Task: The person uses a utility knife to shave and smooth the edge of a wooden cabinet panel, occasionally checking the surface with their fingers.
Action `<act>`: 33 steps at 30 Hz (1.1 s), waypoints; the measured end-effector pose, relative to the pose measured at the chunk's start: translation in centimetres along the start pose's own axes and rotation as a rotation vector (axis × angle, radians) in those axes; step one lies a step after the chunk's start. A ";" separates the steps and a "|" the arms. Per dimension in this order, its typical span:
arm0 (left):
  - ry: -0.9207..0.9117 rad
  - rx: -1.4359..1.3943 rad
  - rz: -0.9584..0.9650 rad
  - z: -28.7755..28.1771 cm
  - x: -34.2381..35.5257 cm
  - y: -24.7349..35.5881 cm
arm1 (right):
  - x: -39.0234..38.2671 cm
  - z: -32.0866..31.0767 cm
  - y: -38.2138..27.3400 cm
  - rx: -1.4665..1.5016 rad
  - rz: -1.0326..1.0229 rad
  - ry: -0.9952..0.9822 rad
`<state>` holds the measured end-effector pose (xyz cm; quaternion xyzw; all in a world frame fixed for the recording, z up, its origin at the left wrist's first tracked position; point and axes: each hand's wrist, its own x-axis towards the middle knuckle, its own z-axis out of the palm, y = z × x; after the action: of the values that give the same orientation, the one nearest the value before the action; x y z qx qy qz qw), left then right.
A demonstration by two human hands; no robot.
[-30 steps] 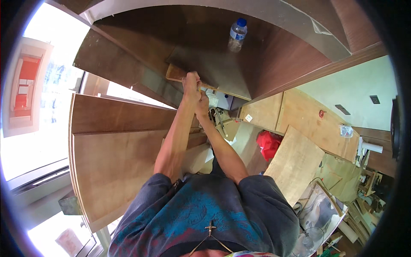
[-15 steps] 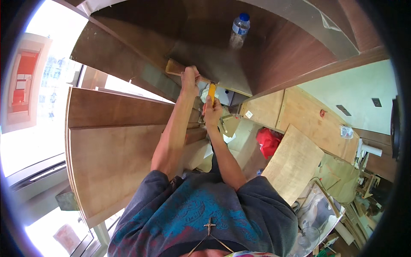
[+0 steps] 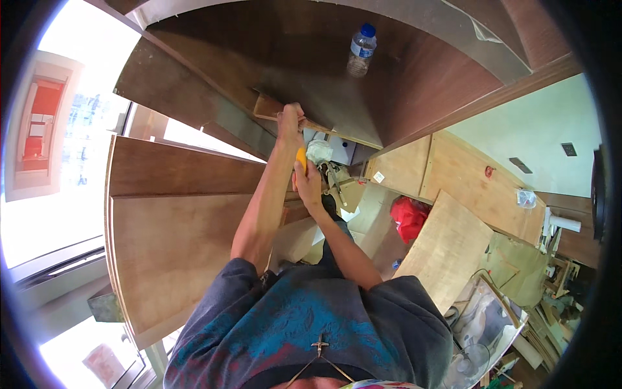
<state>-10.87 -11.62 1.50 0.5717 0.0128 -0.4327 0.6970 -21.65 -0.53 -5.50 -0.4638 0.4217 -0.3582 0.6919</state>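
Note:
My left hand (image 3: 290, 123) is closed around a narrow strip of brown wood (image 3: 267, 108), pressing it at the near edge of the dark brown cabinet panel (image 3: 311, 71). Just below it, my right hand (image 3: 308, 184) grips a slim yellow-and-orange tool (image 3: 301, 157). The tool sits close against my left forearm, which hides part of it; its exact kind and working end do not show. On the brown panel, beyond both hands, is a clear plastic bottle (image 3: 361, 52) with a blue cap.
Large wooden panels (image 3: 175, 240) stand on my left beside bright windows. A red bag (image 3: 409, 219) lies to the right by a loose plywood board (image 3: 444, 246). White crumpled material (image 3: 319, 151) shows below the cabinet edge. Offcuts and a cluttered tray (image 3: 483, 324) are at lower right.
My right hand has drawn the yellow-and-orange tool down and left, away from the wood strip's edge towards my left forearm. My left hand keeps its hold on the strip.

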 end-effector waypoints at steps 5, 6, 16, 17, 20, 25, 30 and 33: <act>-0.083 0.129 -0.031 -0.2 1.1 -0.8 | 7.6 1.6 2.0 -0.019 -0.195 0.229; -0.075 0.105 -0.028 -0.5 1.2 -0.8 | 8.1 2.0 2.1 0.029 -0.167 0.243; -0.143 0.059 -0.023 -0.9 -0.2 0.2 | 5.9 0.6 -0.1 0.287 0.020 0.301; -0.137 0.047 -0.020 -1.2 0.0 0.1 | 5.3 0.7 -0.2 0.287 0.025 0.313; -0.097 0.024 -0.011 -0.9 0.1 -0.2 | 3.7 0.3 -0.1 0.270 0.019 0.328; -0.106 0.058 -0.007 -1.2 1.2 -0.9 | 2.5 -1.1 0.6 0.237 -0.026 0.304; -0.101 0.092 -0.022 -1.4 1.5 -0.4 | 0.4 1.1 -0.9 -0.009 0.093 0.044; -0.039 0.096 -0.032 -1.5 1.1 0.3 | 3.9 1.7 -2.9 -0.277 0.094 -0.034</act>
<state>-9.30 -11.09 0.70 0.5957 -0.0122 -0.4549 0.6618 -18.84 -4.33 -3.36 -0.5406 0.4765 -0.2562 0.6443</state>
